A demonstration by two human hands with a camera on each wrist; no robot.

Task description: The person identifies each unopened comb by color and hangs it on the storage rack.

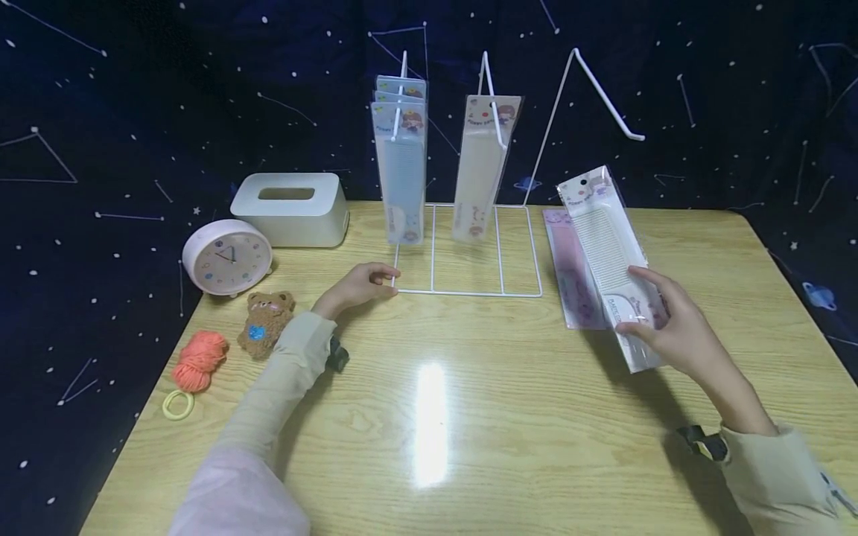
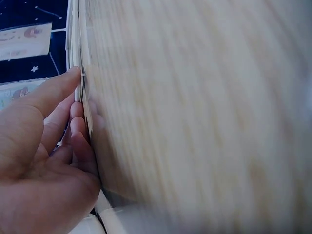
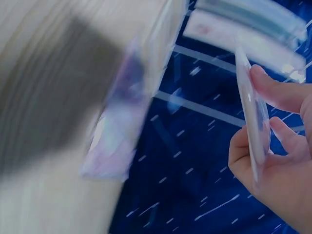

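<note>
A white wire display rack stands on the table with hooks at the top. At its front left corner my left hand pinches the base wire, seen close up with the hand in the left wrist view. My right hand grips a white packaged comb by its lower part, thumb on one edge and fingers on the other, tilted above the table. Partly beneath it lies a pink packaged comb. Several blue packaged combs hang on the left hook, and a cream packaged comb hangs on the middle one.
On the left stand a white tissue box and a round clock. A brown toy bear, orange yarn and a yellow ring lie nearer. Behind the table hangs a dark starry cloth.
</note>
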